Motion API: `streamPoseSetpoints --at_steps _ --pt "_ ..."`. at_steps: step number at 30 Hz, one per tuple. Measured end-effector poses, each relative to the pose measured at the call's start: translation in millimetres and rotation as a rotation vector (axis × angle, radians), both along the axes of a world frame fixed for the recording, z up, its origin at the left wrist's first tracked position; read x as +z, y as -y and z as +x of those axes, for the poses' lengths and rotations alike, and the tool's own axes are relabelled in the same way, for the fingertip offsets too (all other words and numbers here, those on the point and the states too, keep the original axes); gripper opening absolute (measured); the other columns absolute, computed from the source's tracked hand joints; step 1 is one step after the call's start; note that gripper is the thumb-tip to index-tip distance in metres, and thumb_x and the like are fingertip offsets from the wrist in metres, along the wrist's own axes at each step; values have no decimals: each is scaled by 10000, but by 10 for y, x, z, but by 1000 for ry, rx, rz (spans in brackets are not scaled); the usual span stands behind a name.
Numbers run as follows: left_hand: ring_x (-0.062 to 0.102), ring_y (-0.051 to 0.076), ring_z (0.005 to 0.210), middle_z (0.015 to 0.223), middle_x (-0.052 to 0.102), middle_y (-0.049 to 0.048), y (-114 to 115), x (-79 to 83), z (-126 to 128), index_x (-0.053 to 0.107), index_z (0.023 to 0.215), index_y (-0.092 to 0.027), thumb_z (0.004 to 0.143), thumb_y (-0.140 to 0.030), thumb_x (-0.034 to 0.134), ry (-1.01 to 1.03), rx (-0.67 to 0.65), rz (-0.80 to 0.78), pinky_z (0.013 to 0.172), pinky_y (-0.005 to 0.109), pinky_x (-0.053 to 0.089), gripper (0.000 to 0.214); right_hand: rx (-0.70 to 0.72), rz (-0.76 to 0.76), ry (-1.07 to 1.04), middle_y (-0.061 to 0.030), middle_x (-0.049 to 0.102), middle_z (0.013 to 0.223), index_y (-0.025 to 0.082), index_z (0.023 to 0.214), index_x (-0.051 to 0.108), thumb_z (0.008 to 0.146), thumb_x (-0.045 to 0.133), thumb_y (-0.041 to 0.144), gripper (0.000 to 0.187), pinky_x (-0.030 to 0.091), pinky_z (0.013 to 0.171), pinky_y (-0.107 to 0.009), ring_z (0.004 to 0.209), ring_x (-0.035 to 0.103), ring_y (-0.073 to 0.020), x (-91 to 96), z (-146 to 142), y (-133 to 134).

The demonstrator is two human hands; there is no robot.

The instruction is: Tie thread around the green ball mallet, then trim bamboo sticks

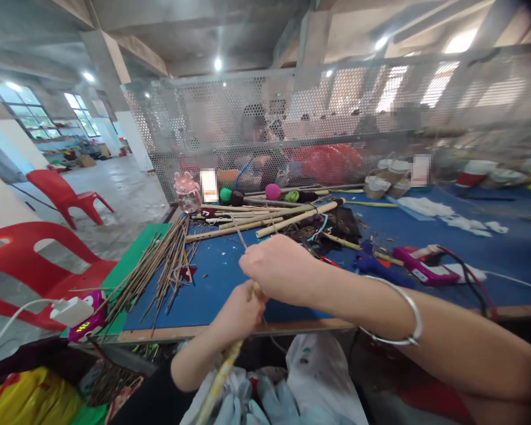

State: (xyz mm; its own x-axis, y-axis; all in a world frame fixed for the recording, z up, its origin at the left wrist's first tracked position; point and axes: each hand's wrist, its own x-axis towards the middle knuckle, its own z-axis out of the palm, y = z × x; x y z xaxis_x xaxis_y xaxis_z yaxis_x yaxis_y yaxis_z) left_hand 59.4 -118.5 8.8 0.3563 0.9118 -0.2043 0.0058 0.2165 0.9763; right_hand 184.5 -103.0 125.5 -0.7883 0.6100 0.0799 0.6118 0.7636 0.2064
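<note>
My left hand [239, 313] is closed around a mottled yellow stick [221, 378], which slants down toward my lap. Just above it, my right hand [283, 265] is closed near the stick's upper end, its fingers bent together. A thin pale strand [241, 236] shows at the right fingertips and runs up toward the poles; the exact grip is hidden by the hand. Both hands are over the near edge of the blue tabletop [221, 268]. Light grey gloves [265, 404] lie on my lap under the stick.
Thin brown sticks [159, 271] are piled at left, with bamboo poles [292, 219] behind. A blue tool [378, 265] and purple power strip [429, 268] lie at right. A pink bottle [188, 193] stands before the mesh partition [230, 118]. Red chairs [44, 260] stand left.
</note>
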Motion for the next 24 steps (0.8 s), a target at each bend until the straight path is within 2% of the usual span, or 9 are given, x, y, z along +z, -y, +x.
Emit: streamPoseSetpoints --at_steps 2,6,8,11,13,16,19,21,24 --pt "200 25 341 492 322 -108 -9 43 -144 349 725 -212 753 -558 502 54 41 -94 327 139 163 380 9 36 -130 -58 652 679 144 702 615 770 492 110 144 284 470 -224 570 575 -144 -89 117 1" --pt "148 12 357 514 292 -111 29 95 -369 353 754 -208 775 -560 479 249 -49 -197 324 108 170 374 3 -17 -512 -38 625 654 148 721 612 860 428 217 241 335 533 -219 587 548 -119 -409 317 22" --pt "129 10 362 519 295 -108 38 84 -387 371 782 -204 782 -566 465 326 -55 -230 321 105 170 374 -42 -137 -737 -25 613 638 147 710 613 869 432 248 262 363 569 -207 588 534 -106 -602 329 37" --pt "105 5 357 516 301 -110 24 53 -361 387 808 -201 773 -583 464 378 -61 -297 318 102 161 392 -187 -381 -987 8 553 563 144 643 598 848 464 289 285 368 532 -197 534 480 -94 -877 293 32" --pt "77 3 349 507 292 -116 21 50 -365 411 832 -195 758 -606 464 393 -85 -344 312 104 152 421 -226 -532 -1058 27 510 537 138 626 596 827 477 307 288 358 504 -191 521 451 -90 -1030 295 -27" --pt "53 1 328 483 280 -120 77 73 -408 450 854 -187 716 -653 474 450 -177 -373 294 116 130 487 -126 -646 -987 31 513 553 122 631 620 803 491 300 279 358 516 -182 541 460 -86 -1164 359 -252" --pt "85 4 306 440 250 -112 195 60 -383 451 725 -169 701 -679 460 446 -379 -389 289 129 114 511 -2 -598 -777 7 591 599 117 680 661 811 485 290 280 370 556 -183 584 523 -97 -1103 384 -576" --pt "124 8 311 433 240 -107 263 -4 -292 400 656 -179 709 -662 471 378 -491 -411 299 129 141 491 89 -479 -585 -18 656 684 137 746 684 819 490 292 259 373 594 -192 646 566 -111 -920 315 -727" --pt "147 15 324 457 254 -111 289 -139 -144 358 704 -206 717 -629 497 286 -455 -426 310 125 189 446 229 -225 -250 -28 685 745 182 751 688 800 523 276 196 344 592 -218 685 579 -133 -492 127 -670"
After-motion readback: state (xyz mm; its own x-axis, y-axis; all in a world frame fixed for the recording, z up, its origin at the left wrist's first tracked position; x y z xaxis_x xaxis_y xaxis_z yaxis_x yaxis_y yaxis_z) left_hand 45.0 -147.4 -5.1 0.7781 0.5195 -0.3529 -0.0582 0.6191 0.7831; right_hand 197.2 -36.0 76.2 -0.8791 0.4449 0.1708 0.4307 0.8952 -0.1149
